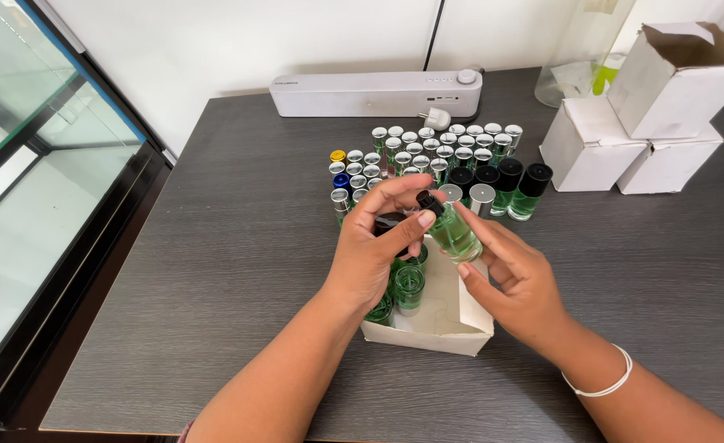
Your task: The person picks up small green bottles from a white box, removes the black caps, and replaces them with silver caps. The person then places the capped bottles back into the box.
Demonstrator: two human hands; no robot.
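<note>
Both hands are up over a small open white box (452,324) sitting on a dark grey table (214,271). The right hand (514,283) has its fingers wrapped around a little glass bottle (454,232) of green liquid, holding it tilted with the top pointing up-left. The left hand (374,246) pinches the bottle's black top (429,202) between thumb and fingers, and there's something dark tucked in that palm that's hard to make out. A few more green bottles (407,285) stand inside the box, just below the hands. Behind them sits a big cluster of small vials with silver caps (440,148), plus a few taller green bottles with black caps (520,184). Stacked white boxes (641,131) sit off to the right, and a long white speaker (374,92) runs along the wall.
</note>
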